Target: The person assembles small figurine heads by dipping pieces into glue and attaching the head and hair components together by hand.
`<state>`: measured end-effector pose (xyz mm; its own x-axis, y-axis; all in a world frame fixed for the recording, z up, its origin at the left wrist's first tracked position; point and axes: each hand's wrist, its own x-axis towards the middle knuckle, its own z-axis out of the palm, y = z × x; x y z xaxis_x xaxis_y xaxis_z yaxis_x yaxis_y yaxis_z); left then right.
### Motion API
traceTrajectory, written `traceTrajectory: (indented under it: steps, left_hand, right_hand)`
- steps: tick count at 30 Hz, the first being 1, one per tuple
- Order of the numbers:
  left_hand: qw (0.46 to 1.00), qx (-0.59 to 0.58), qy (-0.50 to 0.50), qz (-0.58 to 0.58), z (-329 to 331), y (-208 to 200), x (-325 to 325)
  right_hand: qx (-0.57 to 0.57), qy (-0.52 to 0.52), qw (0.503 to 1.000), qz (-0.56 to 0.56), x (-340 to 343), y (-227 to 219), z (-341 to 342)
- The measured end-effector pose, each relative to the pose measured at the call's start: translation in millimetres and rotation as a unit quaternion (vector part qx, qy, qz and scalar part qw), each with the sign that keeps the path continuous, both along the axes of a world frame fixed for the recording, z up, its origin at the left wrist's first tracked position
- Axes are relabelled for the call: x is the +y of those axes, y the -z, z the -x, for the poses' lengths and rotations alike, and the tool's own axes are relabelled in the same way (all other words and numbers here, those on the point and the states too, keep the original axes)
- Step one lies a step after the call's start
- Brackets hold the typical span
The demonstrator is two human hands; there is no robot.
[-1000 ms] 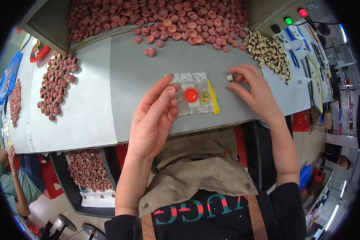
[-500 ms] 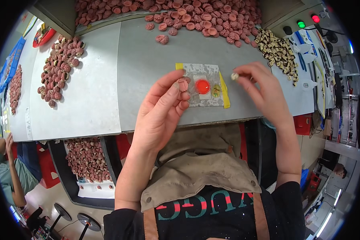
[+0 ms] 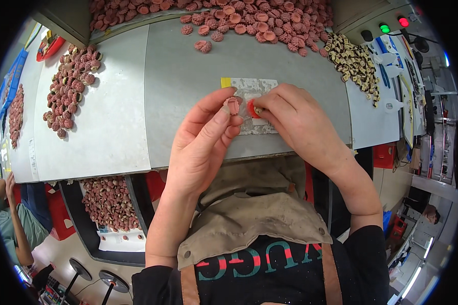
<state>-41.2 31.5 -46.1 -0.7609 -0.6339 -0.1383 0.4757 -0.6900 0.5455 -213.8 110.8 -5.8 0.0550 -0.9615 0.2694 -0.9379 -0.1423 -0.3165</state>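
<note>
Between the thumb and fingers of my left hand [image 3: 198,137] is a small pink ridged cup-shaped piece [image 3: 232,105], its hollow side showing. My right hand [image 3: 303,119] pinches a small cream-and-dark piece [image 3: 258,110] and has it at the round red dish [image 3: 251,108]. Whether the piece touches the dish's contents I cannot tell. Under the dish lies a grey spotted pad [image 3: 249,84] with yellow tape at its corner; my right hand covers its right part.
Many pink cups [image 3: 269,23] are heaped at the back. Cream-and-dark pieces [image 3: 353,66] lie at the right. Joined pink-and-cream pieces [image 3: 71,91] spread on the left, with more in a drawer [image 3: 109,203] below. Another person's arm [image 3: 18,223] shows at far left.
My right hand has moved left with the small cream-and-dark piece, from right of the pad to the red dish. My left hand stays nearly in place, holding the pink cup.
</note>
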Motion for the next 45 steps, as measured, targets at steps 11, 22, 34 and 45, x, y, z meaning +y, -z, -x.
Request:
traceTrajectory:
  steps: [11,22,34,45]
  left_hand:
    - [1.0,0.002,0.002,0.004,0,2,1]
    - [0.999,-0.029,0.002,0.027,2,-3,2]
    - [0.993,-0.086,0.015,0.081,7,-10,7]
    - [0.978,-0.125,0.001,0.168,11,-13,12]
  right_hand:
    - [0.001,0.02,1.0,-0.004,-1,1,-1]
    - [-0.113,0.03,0.993,0.0,5,5,3]
    - [-0.303,0.015,0.952,0.051,7,-6,-20]
    - [-0.28,0.021,0.951,0.126,13,3,-24]
